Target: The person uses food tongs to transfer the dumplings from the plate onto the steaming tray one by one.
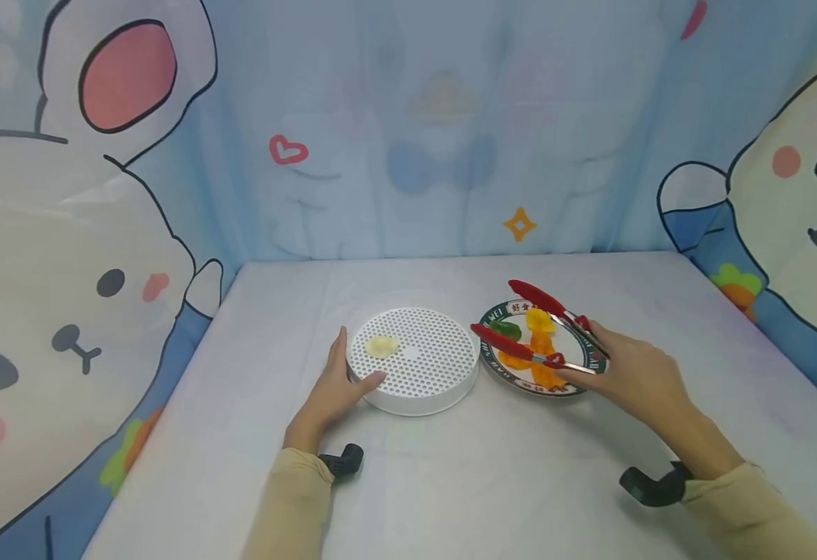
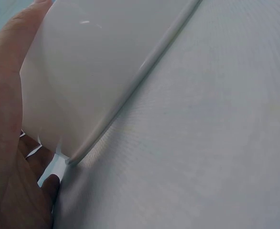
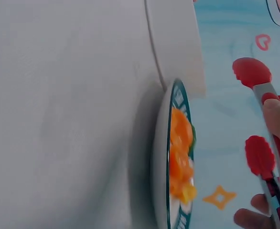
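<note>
My left hand holds the side of a white round tray with a perforated top, thumb near the front rim and fingers along the left wall. On the holes lies a pale yellow slice. In my right hand I grip metal tongs with red tips, their two arms spread apart with nothing between them. They hang over a patterned plate bearing orange pieces, a yellow piece and a green piece. In the right wrist view the red tips stand above the plate.
A white cloth covers the table. Behind it hangs a blue curtain printed with cartoon animals. The plate stands close to the tray's right side. Each wrist wears a black camera mount.
</note>
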Tool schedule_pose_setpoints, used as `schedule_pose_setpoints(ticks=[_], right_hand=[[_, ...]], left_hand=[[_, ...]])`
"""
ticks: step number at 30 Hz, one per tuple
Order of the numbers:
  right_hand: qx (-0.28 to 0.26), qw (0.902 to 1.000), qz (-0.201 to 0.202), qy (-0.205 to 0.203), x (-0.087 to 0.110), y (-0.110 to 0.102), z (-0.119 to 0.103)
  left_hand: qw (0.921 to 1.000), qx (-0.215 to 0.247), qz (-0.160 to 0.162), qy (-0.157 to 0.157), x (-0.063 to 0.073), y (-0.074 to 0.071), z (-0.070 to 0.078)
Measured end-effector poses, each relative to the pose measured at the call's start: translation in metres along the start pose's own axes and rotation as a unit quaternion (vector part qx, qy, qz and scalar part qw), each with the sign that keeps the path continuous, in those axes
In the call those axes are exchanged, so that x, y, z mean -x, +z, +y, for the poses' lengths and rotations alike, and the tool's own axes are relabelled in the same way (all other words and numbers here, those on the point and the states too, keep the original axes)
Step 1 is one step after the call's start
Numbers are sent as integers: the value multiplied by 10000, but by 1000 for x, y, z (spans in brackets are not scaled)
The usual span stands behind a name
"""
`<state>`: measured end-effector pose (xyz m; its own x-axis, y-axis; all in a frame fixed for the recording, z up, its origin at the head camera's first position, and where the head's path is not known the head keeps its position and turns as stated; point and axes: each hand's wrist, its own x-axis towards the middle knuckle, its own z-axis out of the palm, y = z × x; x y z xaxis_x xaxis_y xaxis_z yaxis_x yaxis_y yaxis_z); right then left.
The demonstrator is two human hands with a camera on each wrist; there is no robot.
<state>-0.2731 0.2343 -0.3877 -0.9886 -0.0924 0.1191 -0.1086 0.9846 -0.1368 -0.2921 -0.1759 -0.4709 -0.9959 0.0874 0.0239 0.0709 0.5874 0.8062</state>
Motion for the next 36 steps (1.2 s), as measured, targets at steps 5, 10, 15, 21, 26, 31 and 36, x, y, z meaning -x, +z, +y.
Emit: schedule_pose_setpoints(ticks=[5,10,15,21,26,31,36], right_hand=[[257,9981,-434,357,30,-11,29],[480,9915,-1009,661,49,-22,43],[749,9845,-1408,727,54,-26,45],[932,9800,-1649,612,53,-25,44],[1025,9786,-1739,412,48,-29,39],[1048,9771,-1828,300,43,-33,37],[939,9755,-1970,282,39,-32,39]], left_hand=[[10000,-71,-18,-47,1,-1,2],[9999,-140,-45,3,-2,-7,4],[9999,-101,-41,18,-1,-9,3],[9999,-61,-123,-39,2,-2,3],[9999,-39,-112,-121,5,-2,3],[9999,-50,-78,-128,4,-2,3],[9999,-3,-102,-58,3,-1,2]])
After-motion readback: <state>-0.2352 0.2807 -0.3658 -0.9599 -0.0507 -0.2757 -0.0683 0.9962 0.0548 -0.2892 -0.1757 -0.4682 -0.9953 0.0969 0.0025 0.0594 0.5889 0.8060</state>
